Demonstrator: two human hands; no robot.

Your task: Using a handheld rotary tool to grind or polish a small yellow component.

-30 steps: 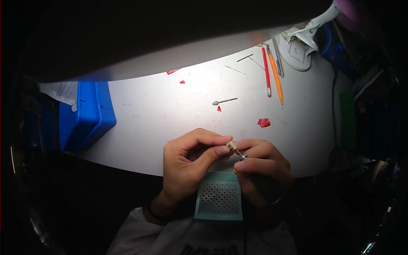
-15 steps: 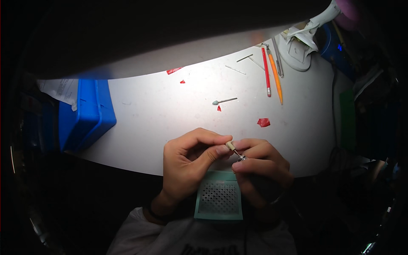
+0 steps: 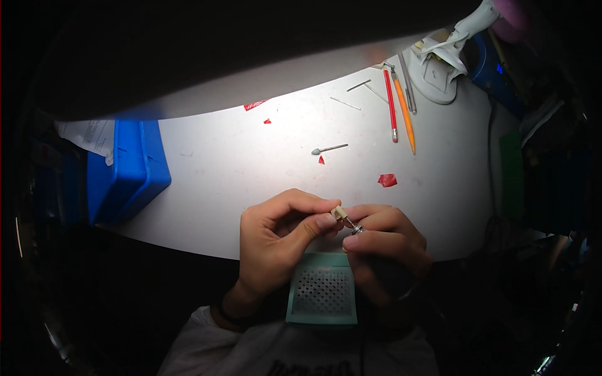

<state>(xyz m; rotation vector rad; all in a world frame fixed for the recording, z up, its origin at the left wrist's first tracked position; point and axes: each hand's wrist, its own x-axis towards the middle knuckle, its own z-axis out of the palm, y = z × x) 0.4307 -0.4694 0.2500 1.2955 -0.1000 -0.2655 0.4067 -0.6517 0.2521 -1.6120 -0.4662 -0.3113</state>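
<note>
My left hand (image 3: 276, 235) pinches a small beige piece (image 3: 339, 214) between thumb and fingertips. A rotary handpiece (image 3: 358, 230) with a bright metal collar is gripped in my right hand (image 3: 392, 237), its dark body mostly hidden by the fingers. From the collar a thin bit reaches up and left to the beige piece and seems to touch it. The piece's underside is covered by my left fingers. Just below both hands is a pale green box (image 3: 292, 307) with a perforated metal grid (image 3: 323, 292) on top.
On the white table (image 3: 219, 188) lie a blue-tipped grinding bit (image 3: 316, 151), red scraps (image 3: 387, 180), a red pencil (image 3: 390, 106) and an orange pencil (image 3: 404, 113). Blue bins (image 3: 128, 163) stand left; a white lamp base (image 3: 436, 78) stands back right. A dark shape overhangs the far side.
The beige piece has been turned slightly in my left fingertips, showing a notched side. The handpiece remains close against it, and both hands have hardly moved.
</note>
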